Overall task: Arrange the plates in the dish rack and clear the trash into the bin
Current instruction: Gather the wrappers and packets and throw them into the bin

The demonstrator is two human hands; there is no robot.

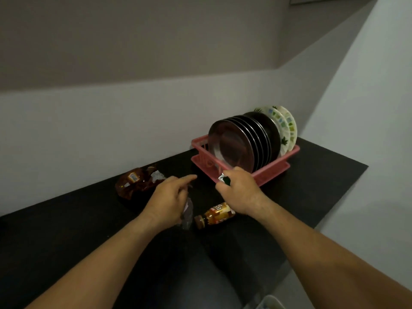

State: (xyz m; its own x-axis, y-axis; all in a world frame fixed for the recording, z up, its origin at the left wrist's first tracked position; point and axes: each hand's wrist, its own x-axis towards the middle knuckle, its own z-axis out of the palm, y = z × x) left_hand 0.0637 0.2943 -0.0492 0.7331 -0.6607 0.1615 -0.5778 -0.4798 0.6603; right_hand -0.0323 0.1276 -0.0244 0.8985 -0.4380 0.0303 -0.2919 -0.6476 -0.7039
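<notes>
Your forearms reach in from the bottom of the view over the black counter. Low at the right, off the counter's near edge, a pale rounded rim shows; what it belongs to cannot be told.

Your left hand hovers above the middle of the counter. Its lower fingers curl round a crumpled clear wrapper that hangs below the palm, and the index finger points straight toward the rack.

Your right hand is closed tight round a small green-and-white packet, of which only one end shows above the knuckles. The hand is just at the front rim of the pink dish rack; whether it touches the rim cannot be told.

A small brown bottle lies on its side on the counter beneath your two hands, cap toward the left. A crumpled brown bag with a label lies beyond your left hand, near the counter's back edge by the wall.

The rack sits at the back right corner of the counter. In it a row of steel plates stands on edge, and behind these two white patterned plates stand on edge at the rack's far end.
</notes>
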